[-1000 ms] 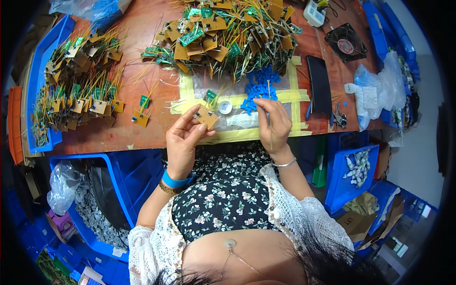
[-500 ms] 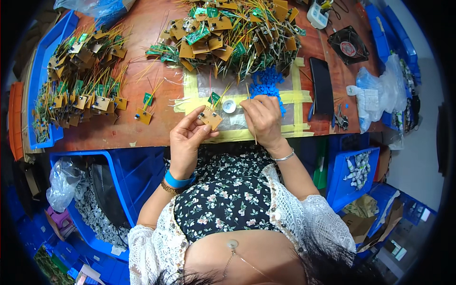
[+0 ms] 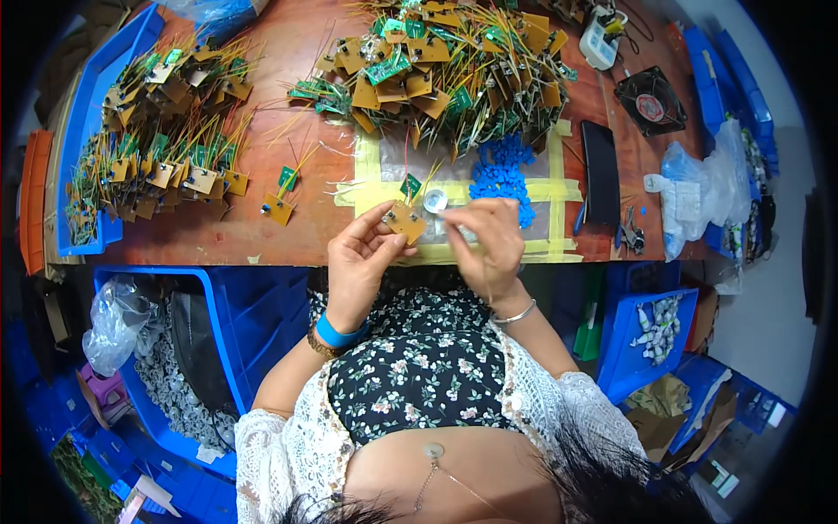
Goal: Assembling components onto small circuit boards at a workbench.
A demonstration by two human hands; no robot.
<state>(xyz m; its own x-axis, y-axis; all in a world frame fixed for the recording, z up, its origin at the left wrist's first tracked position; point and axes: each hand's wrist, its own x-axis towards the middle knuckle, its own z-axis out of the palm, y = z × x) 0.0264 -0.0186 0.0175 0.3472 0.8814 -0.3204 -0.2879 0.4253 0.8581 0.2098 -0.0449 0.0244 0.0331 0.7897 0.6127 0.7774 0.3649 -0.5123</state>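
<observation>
Left hand [image 3: 358,262] pinches a small board [image 3: 407,222] tilted up for access; right hand [image 3: 489,240], fingers together, nips something unclear beside it.

Left hand [image 3: 362,258] pinches tan circuit board [image 3: 406,223]; right hand [image 3: 489,240] adjoins.

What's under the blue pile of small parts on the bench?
The blue pile lies on a clear sheet bordered by yellow tape, on the brown bench. The spot right beneath the pile is covered.
</observation>
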